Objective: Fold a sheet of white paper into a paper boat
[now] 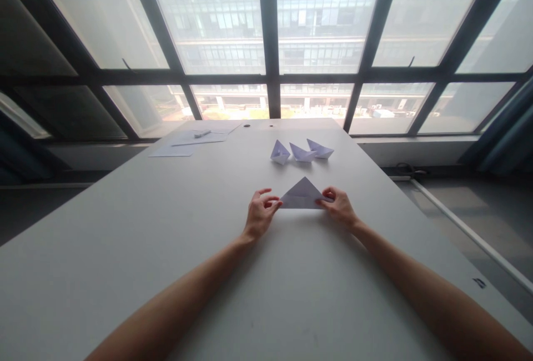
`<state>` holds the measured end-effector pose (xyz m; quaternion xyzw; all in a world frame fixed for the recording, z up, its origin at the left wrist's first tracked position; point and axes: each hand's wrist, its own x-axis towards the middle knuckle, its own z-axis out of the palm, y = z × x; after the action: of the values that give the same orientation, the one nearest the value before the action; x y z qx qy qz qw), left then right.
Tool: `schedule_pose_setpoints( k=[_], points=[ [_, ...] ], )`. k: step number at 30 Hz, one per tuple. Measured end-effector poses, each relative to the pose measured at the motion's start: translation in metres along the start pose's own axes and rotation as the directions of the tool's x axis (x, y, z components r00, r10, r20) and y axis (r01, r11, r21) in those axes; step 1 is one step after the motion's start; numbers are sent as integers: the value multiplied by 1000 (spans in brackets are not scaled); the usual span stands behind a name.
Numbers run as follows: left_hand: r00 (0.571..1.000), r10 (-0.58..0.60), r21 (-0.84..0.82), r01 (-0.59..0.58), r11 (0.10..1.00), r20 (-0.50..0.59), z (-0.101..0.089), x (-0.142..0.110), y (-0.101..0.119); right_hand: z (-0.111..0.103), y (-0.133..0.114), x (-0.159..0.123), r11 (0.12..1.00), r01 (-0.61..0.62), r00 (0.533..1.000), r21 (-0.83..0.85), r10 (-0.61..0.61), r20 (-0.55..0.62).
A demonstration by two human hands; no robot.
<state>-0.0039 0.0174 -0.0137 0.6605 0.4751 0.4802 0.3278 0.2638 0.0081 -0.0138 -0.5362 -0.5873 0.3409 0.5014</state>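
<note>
1. Near the table's [104,239] right edge, a dark mark [479,282] is showing too small to read.
2. The left hand [259,215] is pinching the left corner of a folded paper triangle [303,193] between thumb and fingers.
3. The right hand [340,206] is pinching and partly covering its right corner.
4. The triangle is pointing toward three paper boats [303,154].
5. On paper sheets [170,151], a white object [202,134] is lying, hard to identify.
6. Both forearms [179,300] are running out of view.
</note>
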Motion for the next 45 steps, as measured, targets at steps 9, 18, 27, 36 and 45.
schedule_pose_setpoints(
  k=[9,18,27,36,45],
  points=[
    [998,18,68,-22,997,60,1,-1,14,0,-4,-2,1000,-3,1000,10,3,11],
    [999,-12,16,11,1000,33,2,-2,14,-1,3,0,1000,4,1000,-20,-4,13],
    [971,144,430,-214,877,189,-4,-3,11,6,11,-1,975,139,984,-176,-156,-87],
    [901,249,491,-406,771,354,-2,-9,19,1,8,3,984,54,970,-169,-92,-225],
    [945,78,680,-285,675,319,5,-19,28,2,14,4,988,48,973,-146,-79,-216]
  ],
)
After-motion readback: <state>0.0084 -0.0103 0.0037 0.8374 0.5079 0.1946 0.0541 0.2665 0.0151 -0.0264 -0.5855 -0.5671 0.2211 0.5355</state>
